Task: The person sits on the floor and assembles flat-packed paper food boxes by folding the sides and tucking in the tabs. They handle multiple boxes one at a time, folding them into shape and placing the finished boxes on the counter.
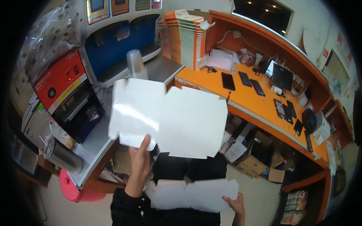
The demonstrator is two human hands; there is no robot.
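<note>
My left hand (139, 162) grips a white unfolded cardboard box blank (192, 122) by its near edge, thumb on top, and holds it up flat in front of me. The blank has notched edges and a crease down its middle. Lower down, another white cardboard blank (192, 196) rests across my lap; whether several are stacked there I cannot tell. My right hand (236, 205) is closed on its right edge, with the thumb on the upper face.
A tall stack of orange-and-white folded boxes (186, 41) stands on the counter ahead. Several phones, among them a black one (228, 81), lie on the orange desk (211, 84). At left are a red-and-black machine (62, 83), a steel tumbler (62, 154), plastic cups (135, 64) and a pink bin (75, 190).
</note>
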